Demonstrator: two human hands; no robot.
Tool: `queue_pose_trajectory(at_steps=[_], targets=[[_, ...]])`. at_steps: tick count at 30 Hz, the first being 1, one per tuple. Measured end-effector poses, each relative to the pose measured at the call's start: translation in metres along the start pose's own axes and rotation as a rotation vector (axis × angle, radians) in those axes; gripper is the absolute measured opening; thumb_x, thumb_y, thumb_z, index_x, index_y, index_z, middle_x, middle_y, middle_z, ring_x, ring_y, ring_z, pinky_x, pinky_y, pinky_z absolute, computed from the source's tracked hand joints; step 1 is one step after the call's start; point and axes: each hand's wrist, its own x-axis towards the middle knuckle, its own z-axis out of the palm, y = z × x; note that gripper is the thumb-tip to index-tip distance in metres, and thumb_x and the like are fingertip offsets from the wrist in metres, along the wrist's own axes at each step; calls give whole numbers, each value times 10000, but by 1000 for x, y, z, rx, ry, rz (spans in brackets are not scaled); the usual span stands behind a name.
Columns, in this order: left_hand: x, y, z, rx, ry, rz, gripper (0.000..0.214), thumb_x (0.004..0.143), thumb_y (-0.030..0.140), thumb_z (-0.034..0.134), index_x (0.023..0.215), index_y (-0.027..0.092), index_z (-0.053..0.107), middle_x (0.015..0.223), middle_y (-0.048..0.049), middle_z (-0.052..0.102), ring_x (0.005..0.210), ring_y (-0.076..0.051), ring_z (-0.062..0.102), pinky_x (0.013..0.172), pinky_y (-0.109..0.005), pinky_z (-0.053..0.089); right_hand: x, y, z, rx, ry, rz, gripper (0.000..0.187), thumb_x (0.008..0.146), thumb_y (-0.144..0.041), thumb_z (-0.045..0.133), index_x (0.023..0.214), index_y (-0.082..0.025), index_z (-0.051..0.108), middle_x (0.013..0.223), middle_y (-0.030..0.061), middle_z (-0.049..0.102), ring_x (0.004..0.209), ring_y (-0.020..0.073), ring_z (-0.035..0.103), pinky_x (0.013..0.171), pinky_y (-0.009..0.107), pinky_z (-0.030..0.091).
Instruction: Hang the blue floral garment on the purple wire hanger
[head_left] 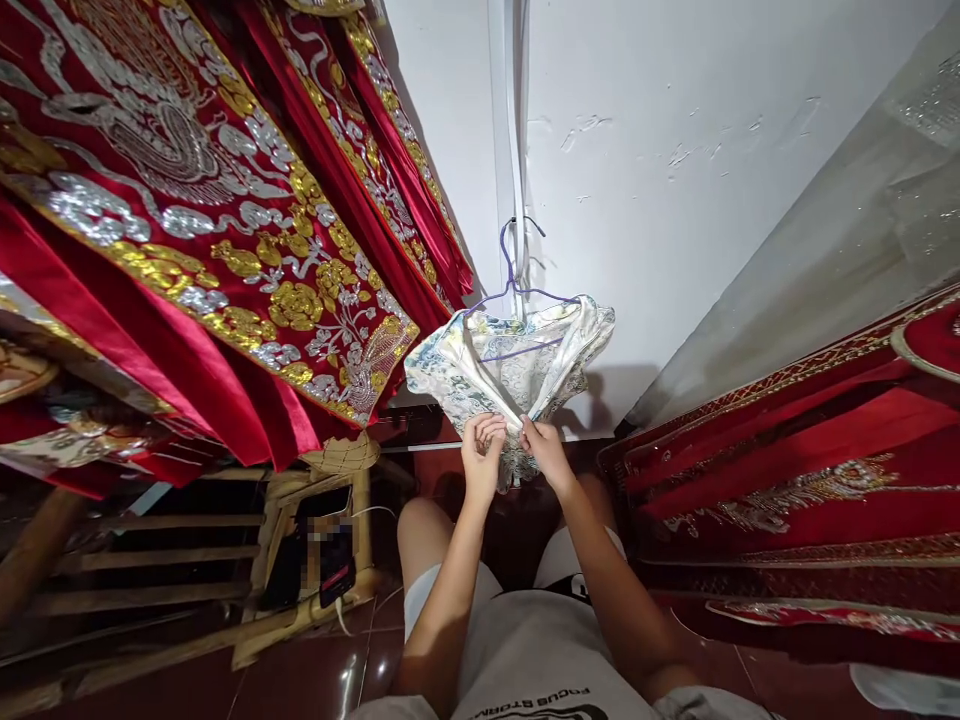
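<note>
A short-sleeved shirt (pixel 457 385) with a pale floral print in blue, white and yellow hangs on a thin purple hanger (pixel 511 275). The hanger's hook catches a small dark hook on the wall. The shirt's front opening makes a V that meets low down, between my two hands. My left hand (pixel 484 448) has curled fingers on the front edge at the left of the opening. With thumb and fingers together, my right hand (pixel 543 448) pinches the right front edge. Any button there is too small or hidden to make out.
Red garments with gold and silver embroidery (pixel 292 290) hang at left. More red embroidered cloth (pixel 780 450) and sheer glittery fabric (pixel 795 250) are at right. A bamboo chair (pixel 364 520) with a phone (pixel 337 575) on it stands lower left. A white wall (pixel 637 90) is ahead.
</note>
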Motion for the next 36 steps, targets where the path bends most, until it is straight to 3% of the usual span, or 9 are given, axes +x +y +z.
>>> queue_pose_trajectory(at_steps=[2, 6, 9, 19, 22, 26, 30, 33, 36], targets=[[-7, -11, 2, 95, -55, 6, 322, 798, 274, 722, 1082, 190, 595, 1042, -86, 684, 978, -207, 668, 917, -332, 505, -12, 4, 2, 20, 15, -25, 657, 749, -838, 547, 546, -215, 496, 497, -30, 427, 494, 117, 367, 531, 282, 308], [-21, -21, 10, 318, -171, 0, 55, 859, 235, 610, 888, 188, 616, 825, -20, 648, 820, -176, 625, 808, -284, 480, -27, 8, 4, 2, 36, -93, 639, 786, -789, 572, 522, -219, 454, 498, -35, 400, 504, 112, 356, 531, 280, 305], [-24, -18, 14, 397, -155, 15, 130, 905, 264, 558, 808, 188, 600, 716, 3, 599, 709, -161, 571, 706, -259, 445, -31, 5, 1, 0, 19, -123, 625, 816, -743, 591, 509, -220, 438, 488, -36, 402, 498, 109, 363, 525, 277, 308], [-28, -19, 7, 397, -159, 91, 123, 935, 278, 563, 858, 205, 626, 837, -25, 668, 807, -178, 632, 784, -278, 476, -39, -13, -20, 98, -71, -28, 464, 787, -623, 673, 656, -178, 662, 504, -10, 544, 431, 92, 383, 455, 260, 284], [-26, -20, 4, 444, -194, 126, 139, 947, 281, 555, 843, 206, 609, 828, -25, 648, 816, -182, 621, 780, -280, 464, -30, -42, -20, 110, -26, -34, 417, 783, -565, 681, 642, -172, 677, 479, -9, 543, 416, 89, 382, 435, 255, 274], [-19, -21, -1, 520, -236, 190, 174, 959, 279, 515, 806, 207, 557, 819, -25, 611, 798, -180, 591, 754, -276, 443, 9, -118, -18, 48, 73, -150, 350, 774, -463, 723, 603, -165, 653, 437, -24, 521, 386, 75, 368, 412, 236, 268], [-19, -27, -7, 592, -273, 197, 194, 951, 276, 500, 771, 209, 528, 768, -15, 571, 731, -171, 550, 704, -267, 415, 40, -183, -9, 75, 26, -295, 343, 804, -448, 716, 648, -148, 656, 486, -5, 571, 398, 68, 403, 406, 212, 276], [-14, -21, -10, 603, -324, 139, 216, 976, 319, 495, 796, 211, 543, 697, 4, 550, 654, -165, 526, 665, -264, 402, 40, -190, 0, 16, -26, -343, 396, 841, -501, 689, 651, -157, 644, 482, 1, 569, 385, 67, 371, 399, 212, 260], [8, 13, -5, 510, -331, 193, 171, 998, 338, 504, 952, 202, 595, 781, -17, 626, 739, -176, 597, 745, -276, 450, 29, -176, 3, -22, -73, -372, 437, 874, -570, 649, 687, -175, 643, 493, -7, 560, 392, 71, 342, 405, 218, 268]])
